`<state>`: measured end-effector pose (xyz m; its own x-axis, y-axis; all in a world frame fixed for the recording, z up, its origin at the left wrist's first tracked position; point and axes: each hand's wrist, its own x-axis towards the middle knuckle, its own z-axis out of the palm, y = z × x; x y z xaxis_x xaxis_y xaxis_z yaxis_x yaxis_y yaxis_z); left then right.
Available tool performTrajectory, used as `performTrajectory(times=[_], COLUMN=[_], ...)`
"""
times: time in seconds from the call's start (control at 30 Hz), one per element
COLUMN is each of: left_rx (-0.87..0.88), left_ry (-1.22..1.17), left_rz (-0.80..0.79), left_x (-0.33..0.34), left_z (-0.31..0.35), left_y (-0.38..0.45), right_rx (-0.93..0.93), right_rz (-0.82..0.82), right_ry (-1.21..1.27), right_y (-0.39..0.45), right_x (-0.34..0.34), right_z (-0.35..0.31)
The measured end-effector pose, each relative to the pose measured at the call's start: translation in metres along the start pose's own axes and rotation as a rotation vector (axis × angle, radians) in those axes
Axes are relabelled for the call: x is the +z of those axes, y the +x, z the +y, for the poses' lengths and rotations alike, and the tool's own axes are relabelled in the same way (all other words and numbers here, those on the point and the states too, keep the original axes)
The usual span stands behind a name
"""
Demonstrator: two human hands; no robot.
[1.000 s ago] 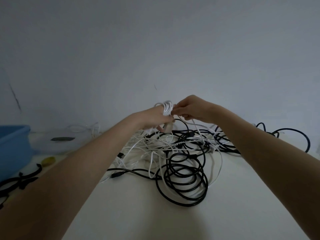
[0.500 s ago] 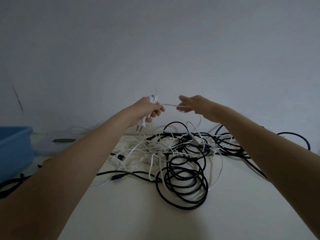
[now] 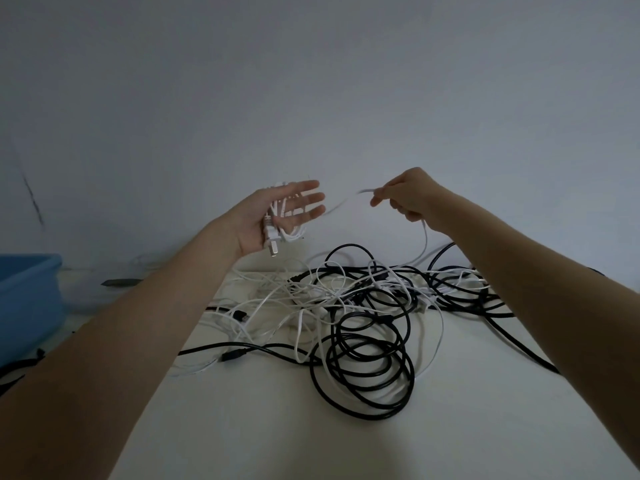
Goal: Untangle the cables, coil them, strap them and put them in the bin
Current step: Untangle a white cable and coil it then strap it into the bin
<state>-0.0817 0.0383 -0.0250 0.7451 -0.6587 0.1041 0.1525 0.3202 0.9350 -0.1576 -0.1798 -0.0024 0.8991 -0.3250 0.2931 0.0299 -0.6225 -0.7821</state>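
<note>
Left hand (image 3: 277, 216): raised above the table, palm up, fingers straight and spread; a small coil of white cable (image 3: 282, 220) loops around the palm, its plug (image 3: 272, 245) hanging below the heel of the hand. The fingers do not clamp the coil.
Right hand (image 3: 410, 199): raised level with the left, thumb and fingers pinching the free run of the same white cable, which spans the gap between the two hands.
Trailing length: drops from under the right hand down into the pile.
Pile of cables (image 3: 363, 313): on the table (image 3: 450, 427) below both hands; thin white leads crossed through thicker black ones, well tangled.
Black cable (image 3: 367, 368): glossy, round, lying in loose stacked rings at the near edge of the pile.
Black plugs (image 3: 233, 356): two small ones on the left fringe.
Bin (image 3: 27, 292): blue plastic, smooth wall, far left edge of the table, well apart from the coil; contents not visible.
Step in hand, by my reading: winding the white cable onto the left palm.
Method advice: keep the span lightly taut, lay each turn beside the last, and feed slack slowly so the trailing length does not drag black loops upward.
Risk: spread fingers could let turns slip off.
Surface: matte, pale table; plain grey wall behind.
</note>
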Motion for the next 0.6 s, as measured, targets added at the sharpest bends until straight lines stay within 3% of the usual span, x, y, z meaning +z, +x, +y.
performTrajectory(times=[0.07,0.17,0.27,0.37,0.47,0.6], left_rx=[0.029,0.090,0.001,-0.161,-0.305,-0.303], left_ry=[-0.055,-0.209,0.003,0.251,0.195,0.211], left_rz=[-0.027,0.039,0.144,0.006,-0.223,-0.321], left_x=[0.007,0.013,0.014,0.017,0.027,0.040], left_z=[0.000,0.003,0.000,-0.016,-0.026,-0.022], left_y=[-0.002,0.004,0.009,0.004,-0.006,-0.020], right_rx=[-0.035,-0.128,-0.223,-0.310,-0.316,-0.268], right_rz=[-0.071,-0.361,-0.550,-0.512,-0.411,-0.275], right_ry=[-0.048,-0.252,-0.217,-0.116,-0.104,-0.103], right_y=[-0.003,-0.017,-0.028,-0.026,-0.021,-0.015], right_x=[0.002,0.010,0.014,0.010,0.011,0.012], right_z=[-0.002,-0.017,-0.035,-0.048,-0.048,-0.031])
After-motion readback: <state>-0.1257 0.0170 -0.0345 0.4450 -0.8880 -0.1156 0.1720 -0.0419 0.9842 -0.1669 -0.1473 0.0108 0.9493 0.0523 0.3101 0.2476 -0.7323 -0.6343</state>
